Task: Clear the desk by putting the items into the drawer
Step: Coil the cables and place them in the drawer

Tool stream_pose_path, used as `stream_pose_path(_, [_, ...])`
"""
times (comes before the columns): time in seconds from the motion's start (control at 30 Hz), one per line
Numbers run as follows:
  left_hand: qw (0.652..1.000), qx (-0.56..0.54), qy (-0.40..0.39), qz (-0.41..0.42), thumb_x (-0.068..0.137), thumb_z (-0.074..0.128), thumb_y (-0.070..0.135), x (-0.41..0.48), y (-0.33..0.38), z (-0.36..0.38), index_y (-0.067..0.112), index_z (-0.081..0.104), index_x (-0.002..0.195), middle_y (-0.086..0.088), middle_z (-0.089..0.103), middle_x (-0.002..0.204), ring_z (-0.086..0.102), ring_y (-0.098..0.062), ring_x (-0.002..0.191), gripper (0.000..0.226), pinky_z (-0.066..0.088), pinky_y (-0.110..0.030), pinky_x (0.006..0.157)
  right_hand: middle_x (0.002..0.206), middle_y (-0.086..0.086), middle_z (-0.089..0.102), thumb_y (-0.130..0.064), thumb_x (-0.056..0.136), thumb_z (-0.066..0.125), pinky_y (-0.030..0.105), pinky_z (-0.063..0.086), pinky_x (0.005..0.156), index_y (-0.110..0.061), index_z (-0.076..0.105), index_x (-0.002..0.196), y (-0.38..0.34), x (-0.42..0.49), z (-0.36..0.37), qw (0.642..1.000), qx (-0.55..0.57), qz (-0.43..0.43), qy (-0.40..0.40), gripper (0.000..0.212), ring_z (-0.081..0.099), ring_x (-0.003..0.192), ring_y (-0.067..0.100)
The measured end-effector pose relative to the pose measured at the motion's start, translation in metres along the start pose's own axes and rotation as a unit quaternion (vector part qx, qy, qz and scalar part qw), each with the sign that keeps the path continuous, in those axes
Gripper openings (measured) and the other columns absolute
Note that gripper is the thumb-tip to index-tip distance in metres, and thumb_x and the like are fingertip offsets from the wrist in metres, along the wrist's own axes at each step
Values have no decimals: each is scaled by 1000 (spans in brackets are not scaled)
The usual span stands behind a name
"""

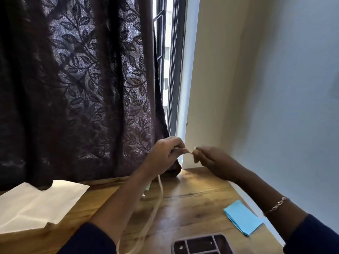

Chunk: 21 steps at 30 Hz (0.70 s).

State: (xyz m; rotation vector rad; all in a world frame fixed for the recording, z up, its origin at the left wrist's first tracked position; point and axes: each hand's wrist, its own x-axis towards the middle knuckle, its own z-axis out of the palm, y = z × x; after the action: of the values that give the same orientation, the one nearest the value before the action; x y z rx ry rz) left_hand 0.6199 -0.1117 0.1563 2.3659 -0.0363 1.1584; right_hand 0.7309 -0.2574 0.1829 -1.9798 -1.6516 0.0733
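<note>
In the head view, both your hands are raised over the desk's [192, 208] far right corner, close together in front of the curtain's [82, 88] edge. Your left hand [165, 153] pinches the cream cord [161, 189] between thumb and curled fingers. Your right hand [211, 160] pinches the short stretch that pokes out toward it, fingers curled.

The rest of the cord hangs from your left hand, drops beside your forearm onto the desk and trails toward the near edge.

A white paper [36, 204] lies at the left, its far part under the curtain hem. A blue note stack [242, 217] sits near the right edge, along the wall [275, 107]. A dark divided tray [201, 243] sits at the near edge, partly cut off. Bare wood lies between paper and notes.
</note>
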Motion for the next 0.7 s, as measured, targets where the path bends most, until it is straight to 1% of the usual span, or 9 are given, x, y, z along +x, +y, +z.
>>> stream_pose_path(0.07, [1000,-28,-9,-8,80,64,27,3,-1,-4,1,64,76,-3,57,66,48,-6,60,27,35,-13,55,58,-5,43,-22,99,38,19,40,56,-18,52,69,-3,-3,-3,971,218,75,-59,33,40,52,6])
stream_pose_path(0.1, [998,-51,-12,-21,78,65,32,3,-1,-5,2,64,74,-1,55,64,45,-5,58,30,34,-15,54,55,-3,40,-23,97,39,19,43,56,-13,54,69,-4,-5,-3,929,346,107,-80,33,37,50,10])
stream_pose_path(0.17, [994,-102,-2,-47,75,63,46,2,-2,-4,13,63,71,-6,53,60,41,-6,55,33,32,-23,52,49,-5,38,-29,91,50,23,45,64,-12,57,69,-2,-7,4,802,572,120,-125,29,31,45,10])
stream_pose_path(0.27, [985,-155,28,-67,77,54,64,-6,-14,2,26,59,63,-20,50,58,42,-18,55,42,33,-31,52,51,1,49,-25,95,48,29,44,86,-8,58,79,-16,-8,30,589,789,26,-173,26,30,47,12])
stream_pose_path(0.43, [969,-226,-10,-98,73,52,70,-21,-17,10,-4,62,85,-35,59,77,58,-40,66,75,49,-47,67,54,4,35,-27,101,21,32,37,100,0,54,83,-60,-16,52,510,858,-47,-44,46,34,52,15])
stream_pose_path(0.5, [979,-187,11,-82,73,39,82,-25,-13,4,6,60,74,-25,57,64,51,-26,58,79,44,-39,57,54,4,37,-25,101,20,33,39,100,1,57,79,-65,-12,52,472,880,-58,-21,50,38,51,15])
stream_pose_path(0.57, [993,-99,20,-59,83,38,71,-28,-15,-5,16,56,66,6,50,52,42,-4,51,60,34,-31,51,50,1,41,-22,102,25,31,42,98,-6,58,68,-61,-10,47,473,880,-15,40,51,44,47,13])
stream_pose_path(0.63, [999,0,8,-43,90,42,51,-35,-23,-10,18,59,69,17,49,48,41,4,45,43,28,-22,50,48,-3,39,-18,100,30,32,49,92,-11,58,58,-57,-6,39,508,849,16,146,51,47,45,10])
stream_pose_path(0.7, [998,46,9,-40,92,43,47,-46,-32,-13,13,62,70,22,51,50,43,9,45,44,25,-12,49,48,-4,42,-13,93,41,32,53,83,-13,60,53,-53,0,26,510,828,9,234,44,52,50,11])
